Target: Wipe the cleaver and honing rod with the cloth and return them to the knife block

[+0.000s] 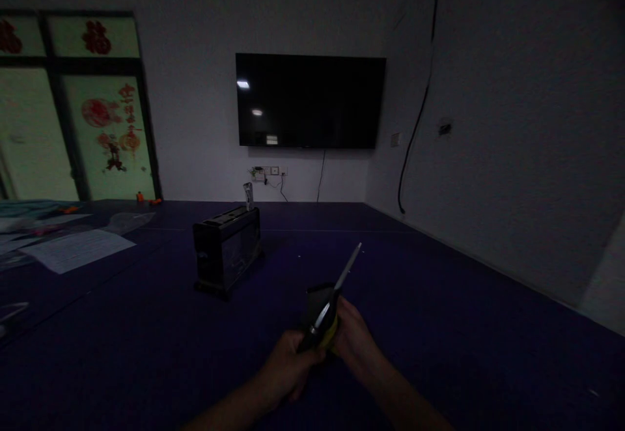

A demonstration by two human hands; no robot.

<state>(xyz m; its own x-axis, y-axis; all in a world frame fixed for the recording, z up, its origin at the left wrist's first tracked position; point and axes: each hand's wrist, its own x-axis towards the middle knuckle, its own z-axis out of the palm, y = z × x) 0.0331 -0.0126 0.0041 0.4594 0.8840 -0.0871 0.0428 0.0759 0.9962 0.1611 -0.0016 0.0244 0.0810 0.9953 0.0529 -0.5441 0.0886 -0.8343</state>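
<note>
My left hand (pixel 293 361) is closed around the black handle end of a slim tool (pixel 348 267) with a pale, narrow tip. The tip points up and to the right, and a bright metallic strip shows along the handle. My right hand (pixel 359 343) curls around the far side of a dark, flat-sided object with yellow parts (pixel 330 334), just behind the tool. Its fingers are mostly hidden, and the dimness keeps me from telling its exact kind. Both hands are close together above the dark blue surface (pixel 439 301).
Ahead to the left stands a black box-shaped device (pixel 227 249) with a silvery piece (pixel 249 196) upright at its top. Papers (pixel 81 249) and clear plastic (pixel 129 221) lie farther left, near small orange things (pixel 140 196). A television (pixel 312 102) hangs on the wall; a cable (pixel 415 125) hangs at right.
</note>
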